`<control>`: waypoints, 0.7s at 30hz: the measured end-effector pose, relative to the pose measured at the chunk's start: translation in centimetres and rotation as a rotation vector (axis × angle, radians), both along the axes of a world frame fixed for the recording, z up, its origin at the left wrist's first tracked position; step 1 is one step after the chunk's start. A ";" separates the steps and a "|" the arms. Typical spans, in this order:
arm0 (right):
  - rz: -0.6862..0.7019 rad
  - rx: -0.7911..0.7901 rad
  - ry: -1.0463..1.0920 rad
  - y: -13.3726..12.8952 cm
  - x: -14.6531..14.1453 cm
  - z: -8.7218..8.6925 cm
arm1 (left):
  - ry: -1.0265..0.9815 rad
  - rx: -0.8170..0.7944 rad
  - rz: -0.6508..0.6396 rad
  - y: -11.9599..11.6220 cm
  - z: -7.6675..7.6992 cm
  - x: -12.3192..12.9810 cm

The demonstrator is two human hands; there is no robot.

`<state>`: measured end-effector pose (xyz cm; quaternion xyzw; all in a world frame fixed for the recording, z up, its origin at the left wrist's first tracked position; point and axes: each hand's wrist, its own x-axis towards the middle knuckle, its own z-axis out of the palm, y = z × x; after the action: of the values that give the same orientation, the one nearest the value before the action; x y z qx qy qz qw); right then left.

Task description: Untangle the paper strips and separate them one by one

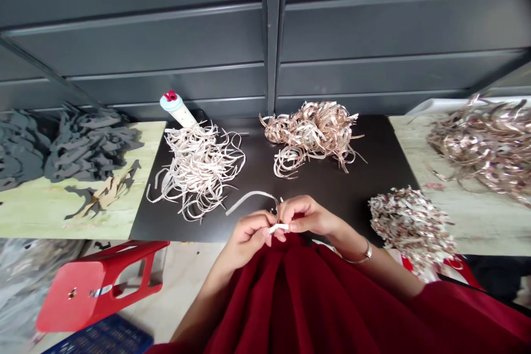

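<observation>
Both of my hands meet at the table's front edge, pinching one narrow strip (254, 193) that is pale on one side and rose-gold on the other. My left hand (251, 236) is closed on its short white end. Close beside it, my right hand (305, 214) grips the same strip between thumb and fingers. A long tail of the strip curves up and left over the dark tabletop. Beyond my left hand lies a loose heap of pale strips (199, 163). Farther back sits a tangled heap of shiny rose-gold strips (315, 127).
Dark grey cut pieces (91, 141) pile up at left. A white bottle (180, 110) with a blue-and-red top stands behind the pale heap. At right are a bundle of short shiny scraps (410, 221) and more metallic strips (489, 144). A red stool (99, 287) stands lower left.
</observation>
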<state>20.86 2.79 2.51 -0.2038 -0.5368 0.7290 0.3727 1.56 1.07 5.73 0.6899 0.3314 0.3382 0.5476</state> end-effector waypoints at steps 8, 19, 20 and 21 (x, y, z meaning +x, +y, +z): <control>-0.079 0.385 -0.413 0.4 -0.2 1.4 | 0.417 0.361 0.020 -0.6 0.1 -0.2; 0.106 0.036 -0.218 1.1 1.2 2.4 | -0.038 -0.101 0.068 -0.7 -0.3 -0.1; 0.091 0.050 -0.237 1.0 1.2 2.3 | -0.043 -0.161 0.070 -0.7 -0.7 -0.2; 0.069 0.091 -0.271 0.9 1.0 2.2 | -0.049 -0.243 0.065 -0.6 -1.3 -0.2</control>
<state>21.89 3.72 4.70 -0.2649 -0.6215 0.6820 0.2802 1.33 0.42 4.48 0.5989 0.3786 0.3301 0.6237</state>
